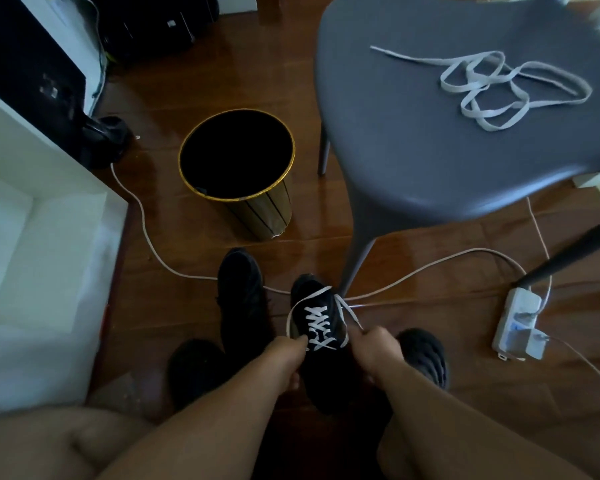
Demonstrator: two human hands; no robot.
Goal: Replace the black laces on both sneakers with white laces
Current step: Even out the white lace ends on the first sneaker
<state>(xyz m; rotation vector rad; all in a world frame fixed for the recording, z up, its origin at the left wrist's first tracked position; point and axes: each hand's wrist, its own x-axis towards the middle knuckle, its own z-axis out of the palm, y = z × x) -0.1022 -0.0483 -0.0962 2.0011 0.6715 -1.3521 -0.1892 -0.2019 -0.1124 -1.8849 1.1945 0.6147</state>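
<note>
Pinching white lace [321,322] ends: left hand [286,349], right hand [374,344]

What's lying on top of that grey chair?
A loose white lace lies tangled on the grey chair seat, touching nothing else. The seat's far right edge runs out of the picture, so anything there cannot be seen.

no readable text, labels or brands

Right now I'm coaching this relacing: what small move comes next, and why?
Probably pull both ends snug and tie them: the white lace already crosses up the black right-hand sneaker, and the left hand and right hand each pinch an end.
</note>
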